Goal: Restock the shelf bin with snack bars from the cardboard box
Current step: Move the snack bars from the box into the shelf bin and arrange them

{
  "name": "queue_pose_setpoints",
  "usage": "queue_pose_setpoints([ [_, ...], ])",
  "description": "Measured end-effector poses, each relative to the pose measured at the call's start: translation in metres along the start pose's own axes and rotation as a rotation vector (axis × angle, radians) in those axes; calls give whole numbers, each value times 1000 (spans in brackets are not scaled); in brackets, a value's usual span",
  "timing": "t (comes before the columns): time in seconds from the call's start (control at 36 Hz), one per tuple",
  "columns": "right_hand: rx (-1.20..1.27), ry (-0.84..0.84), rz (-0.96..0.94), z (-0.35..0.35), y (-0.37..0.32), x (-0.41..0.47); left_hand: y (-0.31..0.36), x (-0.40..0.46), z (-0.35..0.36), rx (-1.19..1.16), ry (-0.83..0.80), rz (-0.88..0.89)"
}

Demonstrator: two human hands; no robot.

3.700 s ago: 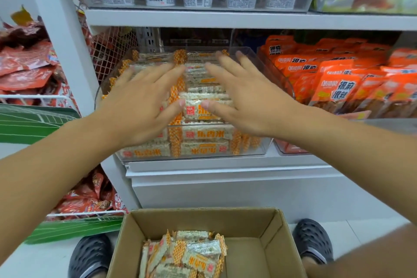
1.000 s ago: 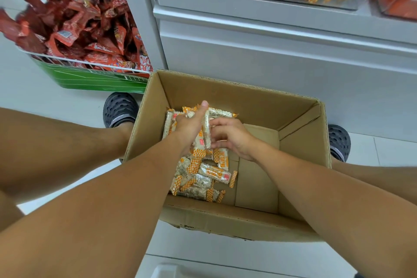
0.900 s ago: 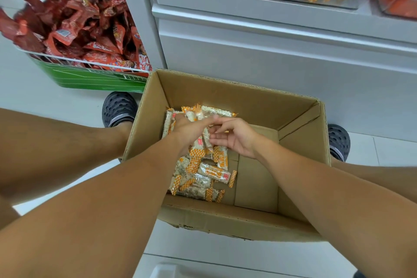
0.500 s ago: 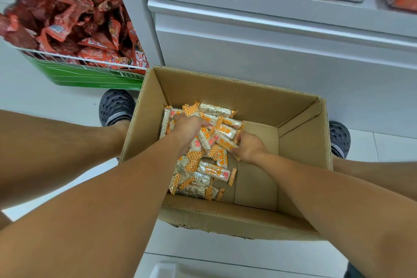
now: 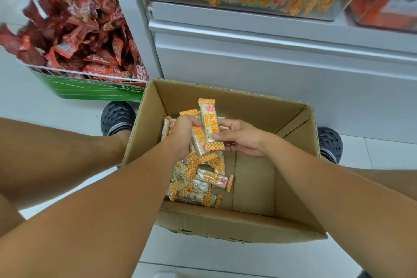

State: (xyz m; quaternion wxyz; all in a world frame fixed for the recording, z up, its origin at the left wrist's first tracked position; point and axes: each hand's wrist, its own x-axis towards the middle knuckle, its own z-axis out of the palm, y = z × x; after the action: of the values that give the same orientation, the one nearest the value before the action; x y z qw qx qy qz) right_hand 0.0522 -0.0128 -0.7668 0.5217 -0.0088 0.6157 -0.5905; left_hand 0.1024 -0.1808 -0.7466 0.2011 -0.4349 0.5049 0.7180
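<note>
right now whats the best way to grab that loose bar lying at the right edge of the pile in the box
Pinch the loose bar across its long flat sides at mid-length, coming straight down from above. It lies flat on top of the pile with bare cardboard box floor on its right, so fingers fit there; its crimped ends are flimsy.

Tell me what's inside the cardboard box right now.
Loose snack bars piled on the cardboard box's left side; the right floor is bare. Left hand and right hand hold several bars, hiding whatever lies beneath them.
</note>
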Motion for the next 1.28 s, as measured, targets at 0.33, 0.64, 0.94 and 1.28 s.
queue_pose_setpoints([
  [0.33,-629,-3,-203,37,-48,-34,25,-28,12,-85,-177,106],
  [0.64,-266,307,-341,62,-96,-83,80,-105,36,-149,-351,377],
  [0.94,-498,427,-725,95,-161,-160,133,-203,72,-110,-245,744],
  [1.28,-528,651,-939,31,-268,-220,213,-232,122,204,-408,896],
])
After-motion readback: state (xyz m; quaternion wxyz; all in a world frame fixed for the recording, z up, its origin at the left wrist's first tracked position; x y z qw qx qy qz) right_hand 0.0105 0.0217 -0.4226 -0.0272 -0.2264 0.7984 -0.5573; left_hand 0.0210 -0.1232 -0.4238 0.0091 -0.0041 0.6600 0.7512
